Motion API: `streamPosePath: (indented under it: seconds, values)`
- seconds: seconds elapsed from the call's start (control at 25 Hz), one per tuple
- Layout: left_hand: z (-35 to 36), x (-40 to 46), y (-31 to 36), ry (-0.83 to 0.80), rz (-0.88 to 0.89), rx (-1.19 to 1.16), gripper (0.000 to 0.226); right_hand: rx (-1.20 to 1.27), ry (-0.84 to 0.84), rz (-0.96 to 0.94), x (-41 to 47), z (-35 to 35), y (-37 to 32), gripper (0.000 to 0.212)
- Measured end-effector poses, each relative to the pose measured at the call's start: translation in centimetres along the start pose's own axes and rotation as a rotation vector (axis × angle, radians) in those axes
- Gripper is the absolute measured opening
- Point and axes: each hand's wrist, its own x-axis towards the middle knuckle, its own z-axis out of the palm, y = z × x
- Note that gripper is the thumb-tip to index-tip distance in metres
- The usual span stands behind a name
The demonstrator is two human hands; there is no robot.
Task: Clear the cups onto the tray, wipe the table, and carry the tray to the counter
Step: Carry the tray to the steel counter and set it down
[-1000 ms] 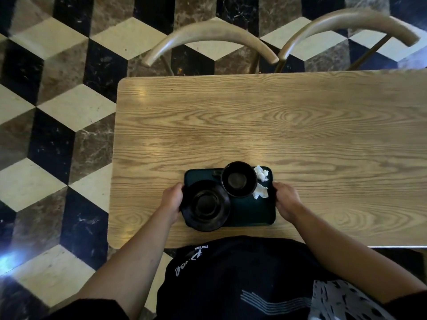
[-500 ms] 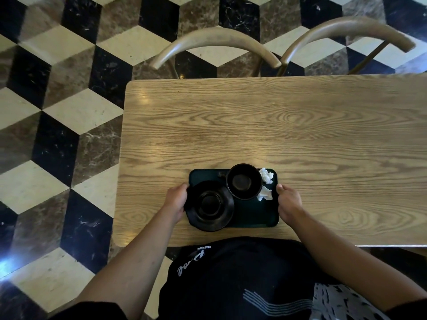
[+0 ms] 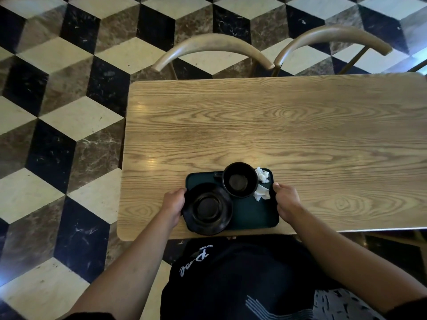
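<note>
A dark green tray (image 3: 254, 213) sits near the front edge of the wooden table (image 3: 277, 125). On it stand a black cup (image 3: 239, 180), a black saucer (image 3: 208, 209) overhanging the tray's left side, and crumpled white napkins (image 3: 262, 184) at the back right. My left hand (image 3: 173, 202) grips the tray's left edge beside the saucer. My right hand (image 3: 285, 200) grips the tray's right edge, thumb on top.
Two curved wooden chair backs (image 3: 212, 49) (image 3: 332, 38) stand along the table's far side. A black, cream and brown cube-patterned floor (image 3: 57, 123) lies to the left. My dark-clothed body is against the table's front edge.
Both hands stay on the tray's sides. The view has shifted slightly, so the table sits further right and lower in the frame; the tray looks barely moved.
</note>
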Motion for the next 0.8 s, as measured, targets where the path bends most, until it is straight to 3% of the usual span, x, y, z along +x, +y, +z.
streamPosePath:
  seconds: [0.28,0.8]
  values:
    - [-2.1,-2.1,-1.1,0.005,0.028,-0.049,0.018,-0.009,-0.048,-0.051,-2.4,0.1,0.3,0.032]
    - [-5.9,-8.7,-7.6,0.182,-0.006,-0.172,0.02,-0.179,-0.239,-0.073,-4.3,1.1,0.4,0.025]
